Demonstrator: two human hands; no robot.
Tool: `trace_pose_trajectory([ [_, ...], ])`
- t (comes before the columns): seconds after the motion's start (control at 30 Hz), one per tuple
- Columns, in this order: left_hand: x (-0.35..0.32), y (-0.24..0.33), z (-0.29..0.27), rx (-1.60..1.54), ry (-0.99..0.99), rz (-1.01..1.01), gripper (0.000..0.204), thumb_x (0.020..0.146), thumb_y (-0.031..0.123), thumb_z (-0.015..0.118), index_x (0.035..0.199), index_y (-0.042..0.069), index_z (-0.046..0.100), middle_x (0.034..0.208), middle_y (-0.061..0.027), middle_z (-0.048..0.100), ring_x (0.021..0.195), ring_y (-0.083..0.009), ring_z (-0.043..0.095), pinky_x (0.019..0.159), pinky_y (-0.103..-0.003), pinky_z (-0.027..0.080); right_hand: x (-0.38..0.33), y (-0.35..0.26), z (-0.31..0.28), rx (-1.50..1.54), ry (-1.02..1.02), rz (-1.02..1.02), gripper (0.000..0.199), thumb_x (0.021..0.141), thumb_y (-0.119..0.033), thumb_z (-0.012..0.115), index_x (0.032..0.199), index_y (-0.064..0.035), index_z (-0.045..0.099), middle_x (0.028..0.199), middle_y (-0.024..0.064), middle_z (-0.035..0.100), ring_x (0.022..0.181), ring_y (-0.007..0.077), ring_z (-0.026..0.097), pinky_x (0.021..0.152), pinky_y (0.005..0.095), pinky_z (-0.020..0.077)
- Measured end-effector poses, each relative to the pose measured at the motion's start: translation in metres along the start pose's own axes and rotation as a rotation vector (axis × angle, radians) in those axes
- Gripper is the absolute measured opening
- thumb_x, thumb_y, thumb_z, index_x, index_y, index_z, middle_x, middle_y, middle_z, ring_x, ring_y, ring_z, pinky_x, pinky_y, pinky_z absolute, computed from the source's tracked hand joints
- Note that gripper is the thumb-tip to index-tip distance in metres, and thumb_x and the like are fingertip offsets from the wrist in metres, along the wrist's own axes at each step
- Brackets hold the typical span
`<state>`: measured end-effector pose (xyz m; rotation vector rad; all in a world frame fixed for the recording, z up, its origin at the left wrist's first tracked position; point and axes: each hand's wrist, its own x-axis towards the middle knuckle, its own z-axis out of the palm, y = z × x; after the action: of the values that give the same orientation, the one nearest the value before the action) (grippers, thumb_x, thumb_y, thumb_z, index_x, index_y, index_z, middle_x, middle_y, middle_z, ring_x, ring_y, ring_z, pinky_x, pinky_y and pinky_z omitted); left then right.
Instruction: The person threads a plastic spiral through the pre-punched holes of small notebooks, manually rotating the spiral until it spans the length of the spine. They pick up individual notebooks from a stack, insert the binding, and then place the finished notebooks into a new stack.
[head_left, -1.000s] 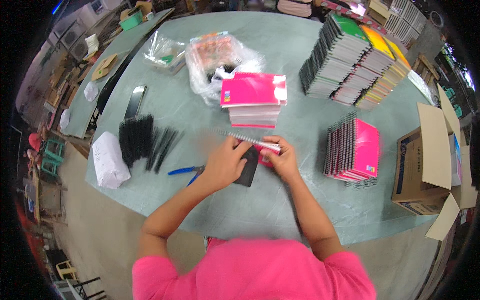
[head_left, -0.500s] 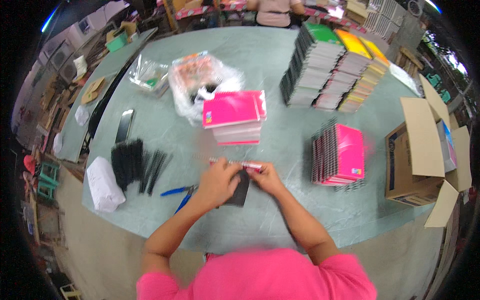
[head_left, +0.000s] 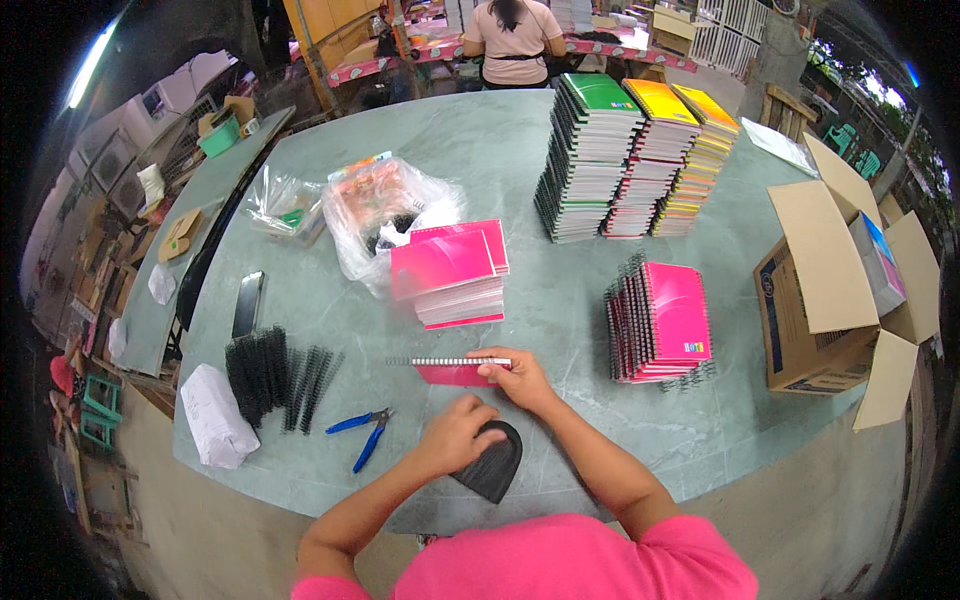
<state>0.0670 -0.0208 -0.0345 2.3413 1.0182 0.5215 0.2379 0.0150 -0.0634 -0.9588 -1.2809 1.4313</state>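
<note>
You're holding a coil-edged pink notebook [head_left: 448,375]
Your right hand [head_left: 520,382] is pinching its right end; your left hand [head_left: 462,436] is spreading loosely at a black pad [head_left: 497,470].

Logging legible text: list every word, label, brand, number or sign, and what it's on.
None can be quoted:
Cardboard box: side print, too small and angled.
Coiled pink stack: top cover's corner mark, too small.
White wrapped bundle: faint marks, unreadable.
Pink notebook in the right hand: no legible print.
</note>
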Motion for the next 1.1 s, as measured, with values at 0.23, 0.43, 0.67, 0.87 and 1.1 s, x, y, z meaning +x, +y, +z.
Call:
trace_pose_trajectory([
  [0.23,0.026,0.0,-0.044,0.55,0.315,0.179,0.026,0.079,0.018,0.063,0.102,0.006,0.058,0.092,-0.0111,0.056,0.092,-0.0283,0.052,0.074,-0.039,0.04,-0.003,0.006,-0.002,0.156,-0.072,-0.096,0.023,0.083,-0.001,0.059,0.106,-0.0018,0.063,0.106,0.0079,0.064,0.1,0.0131,0.057,0.086,0.0252,0.0442],
  [0.43,0.029,-0.006,-0.041,0.38,0.128,-0.074,0.027,0.076,0.018,0.065,0.099,0.006,0.057,0.094,-0.0111,0.055,0.092,-0.0292,0.051,0.076,-0.041,0.038,-0.008,0.007,-0.006,-0.055,-0.031,-0.079,0.022,0.085,0.001,0.056,0.105,-0.0006,0.063,0.105,0.0068,0.064,0.095,0.012,0.058,0.082,0.0251,0.0457],
  [0.67,0.026,-0.02,-0.044,0.434,0.11,0.004,0.031,0.077,0.026,0.066,0.098,0.007,0.055,0.092,-0.01,0.053,0.088,-0.0285,0.051,0.072,-0.041,0.038,-0.014,-0.013,0.008,0.279,0.081,-0.075,0.021,0.087,-0.007,0.057,0.106,0.0,0.063,0.101,0.0072,0.065,0.092,0.0116,0.059,0.08,0.025,0.0463],
  [0.87,0.033,-0.014,-0.039,0.337,0.175,-0.003,0.03,0.081,0.029,0.062,0.099,0.006,0.058,0.091,-0.0119,0.057,0.089,-0.031,0.052,0.074,-0.043,0.039,-0.009,0.008,-0.003,-0.05,0.087,-0.109,0.019,0.087,-0.01,0.058,0.102,0.0005,0.063,0.096,0.0075,0.065,0.086,0.0082,0.056,0.075,0.0229,0.046],
  [1.1,0.042,-0.008,-0.043,0.239,0.102,-0.012,0.03,0.081,0.029,0.061,0.098,0.005,0.058,0.093,-0.0131,0.058,0.086,-0.0319,0.054,0.073,-0.042,0.04,-0.015,0.018,-0.01,-0.063,0.181,0.0,0.014,0.084,-0.006,0.061,0.097,0.0003,0.064,0.089,0.0044,0.066,0.08,0.008,0.058,0.071,0.0225,0.046],
])
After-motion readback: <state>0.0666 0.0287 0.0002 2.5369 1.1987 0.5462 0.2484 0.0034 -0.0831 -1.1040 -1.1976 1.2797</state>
